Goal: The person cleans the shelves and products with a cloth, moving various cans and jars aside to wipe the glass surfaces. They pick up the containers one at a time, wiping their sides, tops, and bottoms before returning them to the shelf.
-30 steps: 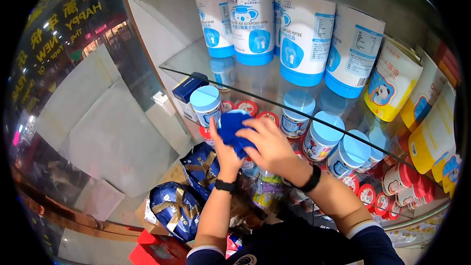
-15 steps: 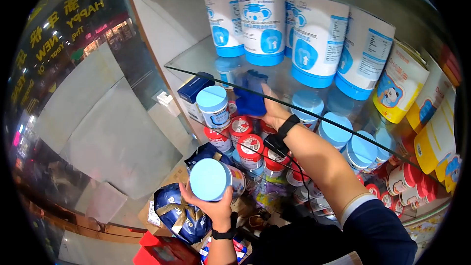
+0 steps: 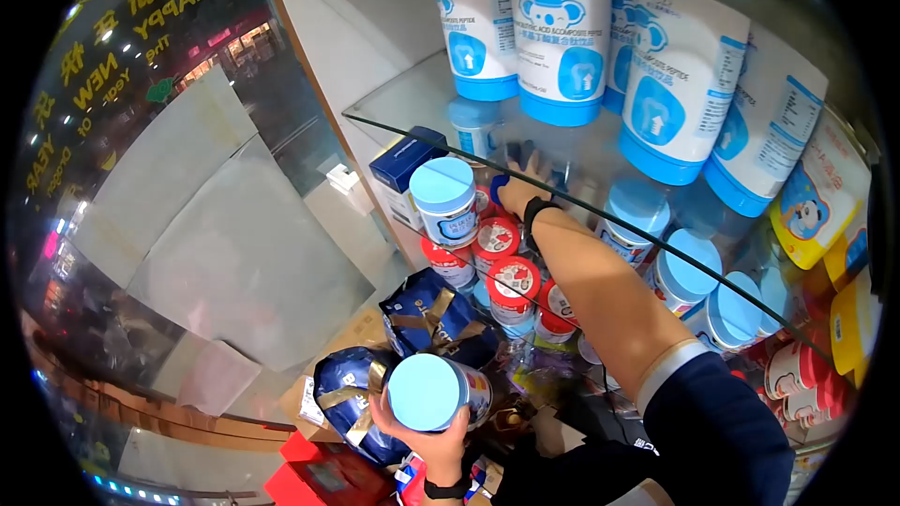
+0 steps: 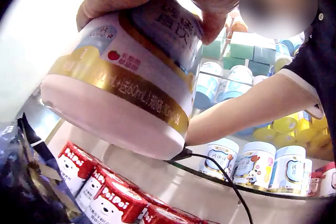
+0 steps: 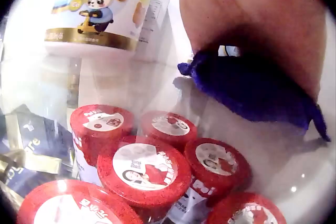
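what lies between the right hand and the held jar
Between the right hand and held jar, the head view shows red-lidded jars and a gold-ribboned blue bag.

A red box [image 3: 323,470] below two blue bags [image 3: 342,386] (both gold-ribboned) — tall white-and-blue containers [image 3: 561,47] above.

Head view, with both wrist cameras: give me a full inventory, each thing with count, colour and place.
Held tub: one, pale-blue lid, low centre
Red-lidded tubs: at least five, red and white, lower shelf
Cloth: one, dark blue, beside those red lids
Blue-lidded tubs: several, white and blue, lower shelf
Box: one, dark blue, lower shelf's left end
Canisters: at least four, white and blue, upper shelf
Packages: several, yellow and white, upper shelf's right
Bags: two, blue and gold, below
Left hand: one, bare, gripping the held tub
Right hand: one, bare, over the cloth
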The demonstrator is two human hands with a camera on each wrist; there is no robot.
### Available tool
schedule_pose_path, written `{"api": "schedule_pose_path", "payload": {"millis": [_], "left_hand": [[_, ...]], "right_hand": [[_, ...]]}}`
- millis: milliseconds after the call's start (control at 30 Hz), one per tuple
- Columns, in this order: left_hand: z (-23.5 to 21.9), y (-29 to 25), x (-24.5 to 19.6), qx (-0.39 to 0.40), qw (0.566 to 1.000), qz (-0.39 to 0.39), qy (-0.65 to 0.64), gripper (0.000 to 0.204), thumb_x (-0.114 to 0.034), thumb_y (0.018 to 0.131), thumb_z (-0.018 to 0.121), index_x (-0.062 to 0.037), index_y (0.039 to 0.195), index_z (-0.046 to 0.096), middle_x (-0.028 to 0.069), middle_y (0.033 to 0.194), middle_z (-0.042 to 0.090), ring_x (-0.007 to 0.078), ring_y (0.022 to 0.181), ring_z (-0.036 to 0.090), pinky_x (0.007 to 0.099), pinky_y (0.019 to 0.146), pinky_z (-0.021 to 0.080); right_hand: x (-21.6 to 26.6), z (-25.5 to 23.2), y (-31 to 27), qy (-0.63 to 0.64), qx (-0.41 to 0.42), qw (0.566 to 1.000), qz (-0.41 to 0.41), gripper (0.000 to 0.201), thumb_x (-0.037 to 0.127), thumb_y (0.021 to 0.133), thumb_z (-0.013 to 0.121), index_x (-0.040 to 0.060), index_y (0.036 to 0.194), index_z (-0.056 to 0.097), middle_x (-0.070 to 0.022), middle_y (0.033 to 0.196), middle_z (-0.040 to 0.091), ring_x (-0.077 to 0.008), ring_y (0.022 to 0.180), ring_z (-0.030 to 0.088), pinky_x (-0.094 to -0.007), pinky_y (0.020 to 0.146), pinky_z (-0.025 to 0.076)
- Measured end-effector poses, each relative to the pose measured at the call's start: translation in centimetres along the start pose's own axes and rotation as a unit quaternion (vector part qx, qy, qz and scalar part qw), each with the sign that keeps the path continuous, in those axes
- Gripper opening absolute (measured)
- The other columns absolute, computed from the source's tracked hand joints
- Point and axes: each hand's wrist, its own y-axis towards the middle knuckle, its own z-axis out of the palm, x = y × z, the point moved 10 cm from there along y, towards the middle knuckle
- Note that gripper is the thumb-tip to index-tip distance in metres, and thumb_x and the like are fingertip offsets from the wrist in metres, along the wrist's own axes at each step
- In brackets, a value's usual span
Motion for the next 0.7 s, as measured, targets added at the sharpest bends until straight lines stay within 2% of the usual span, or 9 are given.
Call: {"api": "schedule_pose_path", "payload": {"millis": [167, 267, 333, 433, 467, 500, 567, 600, 700], "left_hand": [[-1.4, -0.9, 0.9, 0.000, 0.998, -0.016, 0.052, 0.122, -0.022, 0.058, 0.086, -0.0072, 0.149, 0.008, 0.0210, 0.143, 0.026, 0.0344, 0.132, 0.035, 0.0469, 0.111, 0.029], [-0.4, -0.6, 0.7, 0.013, 0.999, -0.010, 0.047, 0.121, -0.022, 0.058, 0.086, -0.0073, 0.150, 0.008, 0.0208, 0.144, 0.025, 0.0344, 0.133, 0.034, 0.0468, 0.111, 0.029], [0.6, -0.4, -0.2, 0.022, 0.999, 0.015, 0.047, 0.118, -0.030, 0.062, 0.084, -0.0091, 0.151, 0.010, 0.0210, 0.142, 0.030, 0.0338, 0.130, 0.038, 0.0467, 0.109, 0.032], [2.0, -0.2, -1.5, 0.038, 0.998, 0.036, 0.024, 0.116, -0.035, 0.064, 0.083, -0.0097, 0.152, 0.012, 0.0220, 0.144, 0.028, 0.0339, 0.132, 0.037, 0.0468, 0.110, 0.032], [2.5, -0.5, -2.2, 0.051, 0.998, 0.021, 0.009, 0.115, -0.034, 0.064, 0.082, -0.0094, 0.151, 0.012, 0.0219, 0.145, 0.027, 0.0338, 0.132, 0.036, 0.0467, 0.110, 0.032], [3.0, -0.3, -2.7, 0.057, 0.998, 0.015, -0.006, 0.114, -0.033, 0.064, 0.082, -0.0092, 0.151, 0.013, 0.0217, 0.145, 0.027, 0.0337, 0.132, 0.036, 0.0466, 0.110, 0.032], [3.4, -0.4, -3.5, 0.068, 0.997, 0.031, -0.011, 0.116, -0.030, 0.062, 0.083, -0.0088, 0.151, 0.011, 0.0216, 0.143, 0.029, 0.0334, 0.130, 0.038, 0.0464, 0.109, 0.032], [3.8, -0.5, -3.6, 0.082, 0.996, 0.026, -0.030, 0.118, -0.028, 0.061, 0.084, -0.0086, 0.151, 0.010, 0.0214, 0.142, 0.029, 0.0335, 0.130, 0.038, 0.0464, 0.109, 0.032], [4.4, -1.0, -3.6, 0.106, 0.993, 0.015, -0.051, 0.121, -0.024, 0.059, 0.086, -0.0084, 0.151, 0.008, 0.0208, 0.140, 0.031, 0.0330, 0.130, 0.038, 0.0457, 0.109, 0.031]], "right_hand": [[-0.7, 2.1, 1.4, 0.011, 0.162, 0.986, -0.044, 0.046, 0.039, 0.090, 0.054, 0.0242, 0.133, 0.053, -0.0180, 0.153, 0.028, -0.0480, 0.134, 0.036, -0.0618, 0.106, 0.031], [-0.7, 1.1, -1.5, 0.009, 0.058, 0.998, -0.038, 0.038, 0.026, 0.086, 0.053, 0.0197, 0.123, 0.061, -0.0175, 0.136, 0.044, -0.0467, 0.126, 0.044, -0.0623, 0.098, 0.037], [0.0, -0.2, -5.2, -0.032, 0.080, 0.996, -0.039, 0.051, 0.030, 0.084, 0.056, 0.0273, 0.135, 0.053, -0.0173, 0.138, 0.044, -0.0418, 0.128, 0.042, -0.0604, 0.101, 0.035], [0.5, -0.8, -11.3, -0.052, 0.028, 0.993, -0.102, 0.046, 0.025, 0.087, 0.059, 0.0200, 0.133, 0.054, -0.0267, 0.142, 0.038, -0.0461, 0.124, 0.041, -0.0573, 0.098, 0.037], [1.0, -2.1, -15.7, -0.066, -0.035, 0.985, -0.153, 0.034, 0.022, 0.087, 0.051, 0.0143, 0.118, 0.063, -0.0261, 0.134, 0.045, -0.0447, 0.119, 0.043, -0.0557, 0.095, 0.038], [1.3, -3.4, -17.8, -0.018, 0.088, 0.985, -0.149, 0.035, 0.020, 0.086, 0.052, 0.0125, 0.118, 0.064, -0.0267, 0.138, 0.041, -0.0448, 0.120, 0.042, -0.0545, 0.095, 0.039], [1.1, -4.0, -19.8, 0.042, 0.170, 0.972, -0.154, 0.038, 0.016, 0.083, 0.054, 0.0114, 0.119, 0.065, -0.0258, 0.136, 0.048, -0.0431, 0.119, 0.046, -0.0527, 0.097, 0.041], [1.8, -5.9, -19.8, 0.108, 0.188, 0.960, -0.176, 0.042, 0.014, 0.080, 0.056, 0.0125, 0.120, 0.066, -0.0212, 0.121, 0.062, -0.0404, 0.115, 0.052, -0.0493, 0.099, 0.042], [0.3, -6.3, -14.6, 0.310, 0.112, 0.942, -0.063, 0.041, 0.015, 0.078, 0.056, 0.0128, 0.118, 0.067, -0.0196, 0.108, 0.068, -0.0389, 0.111, 0.055, -0.0471, 0.099, 0.042]]}}
